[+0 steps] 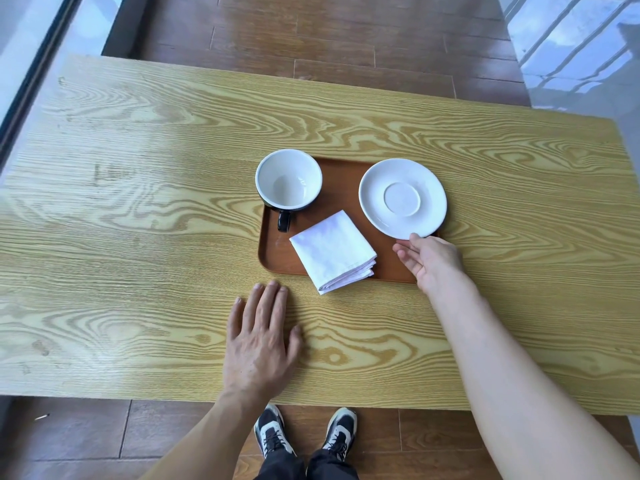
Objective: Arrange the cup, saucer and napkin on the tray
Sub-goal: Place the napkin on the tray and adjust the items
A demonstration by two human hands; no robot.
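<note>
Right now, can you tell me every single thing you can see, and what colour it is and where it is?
table: one, light yellowish wood grain, fills the middle of the view
tray: one, reddish brown, on the table right of centre
cup: one, white inside and black outside, at the tray's far left corner, handle toward the person
napkin: one, white, folded, on the tray's near side, a corner hanging over the near edge
saucer: one, white, at the tray's right end, reaching past its rim
floor: brown wood planks, beyond and below the table
shoes: two, black and white, on the floor under the near table edge
left hand: flat on the table, near the tray
right hand: fingertips on the saucer's near edge
</note>
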